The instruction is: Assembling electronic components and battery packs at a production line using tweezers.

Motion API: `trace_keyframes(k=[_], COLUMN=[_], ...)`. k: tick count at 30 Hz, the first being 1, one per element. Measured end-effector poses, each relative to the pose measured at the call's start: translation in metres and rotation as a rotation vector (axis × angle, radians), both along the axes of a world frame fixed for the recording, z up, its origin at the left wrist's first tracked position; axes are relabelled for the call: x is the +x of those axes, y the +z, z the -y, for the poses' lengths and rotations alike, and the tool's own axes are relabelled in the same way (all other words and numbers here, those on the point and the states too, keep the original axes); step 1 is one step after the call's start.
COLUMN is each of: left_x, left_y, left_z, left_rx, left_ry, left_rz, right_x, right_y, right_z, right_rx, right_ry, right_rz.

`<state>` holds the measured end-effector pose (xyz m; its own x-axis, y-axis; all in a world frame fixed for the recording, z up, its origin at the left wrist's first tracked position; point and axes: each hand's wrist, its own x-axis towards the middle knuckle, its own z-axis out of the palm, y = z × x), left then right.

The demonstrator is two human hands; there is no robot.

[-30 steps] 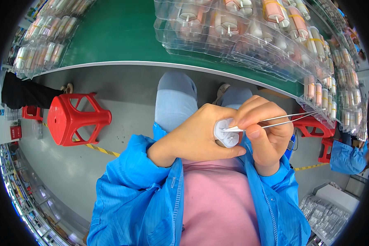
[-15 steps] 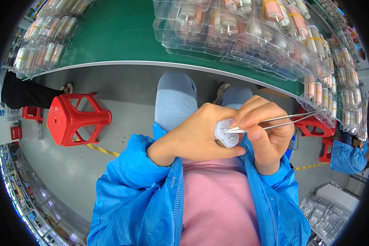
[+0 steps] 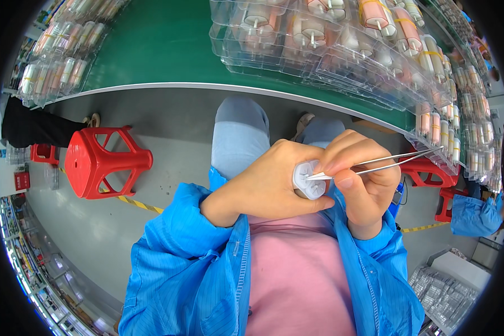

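My left hand (image 3: pixel 263 182) is closed around a small white plastic part (image 3: pixel 308 185), whose round end with moulded recesses faces up between thumb and fingers. The rest of that part is hidden inside the fist. Pinched in my right hand (image 3: pixel 364 179) is a pair of metal tweezers (image 3: pixel 383 162). Their pale tips reach the recessed end of the white part, while the rear of the tweezers points out to the right. Whether the tips grip anything there is too small to tell. Both hands are over my lap, in front of the table edge.
Stacked clear trays (image 3: pixel 319 61) of white and pink cylinders stand on the green table (image 3: pixel 157 50), with more trays (image 3: pixel 53 73) at its left. A red stool (image 3: pixel 89 162) is on the floor at left; others are at right. A co-worker's dark-clothed leg (image 3: pixel 45 129) shows far left.
The tweezers' rear end has tipped slightly upward as my right hand shifted a little. My left hand keeps the white part in nearly the same place.
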<state>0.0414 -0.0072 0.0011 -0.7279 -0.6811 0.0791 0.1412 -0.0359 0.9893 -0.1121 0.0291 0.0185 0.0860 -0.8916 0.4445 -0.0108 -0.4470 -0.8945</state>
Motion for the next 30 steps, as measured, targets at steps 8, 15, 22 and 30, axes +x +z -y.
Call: trace_keyframes(k=[8, 15, 22, 30], left_x=[-0.001, -0.002, -0.002, -0.007], left_y=[0.004, 0.005, -0.002, -0.003], left_z=[0.001, 0.003, 0.002, 0.001], left_rx=[-0.098, -0.151, -0.383, -0.358], left_ry=[0.044, 0.055, 0.143, 0.260], left_rz=[0.081, 0.111, 0.292, 0.159], right_x=[-0.006, -0.008, -0.007, -0.010], right_y=[0.004, 0.007, 0.015, 0.002], right_z=[0.005, 0.008, 0.007, -0.004], right_rx=[-0.075, -0.122, -0.142, -0.067], right_ry=[0.016, 0.023, 0.007, -0.043], right_rz=[-0.146, -0.211, -0.347, 0.121])
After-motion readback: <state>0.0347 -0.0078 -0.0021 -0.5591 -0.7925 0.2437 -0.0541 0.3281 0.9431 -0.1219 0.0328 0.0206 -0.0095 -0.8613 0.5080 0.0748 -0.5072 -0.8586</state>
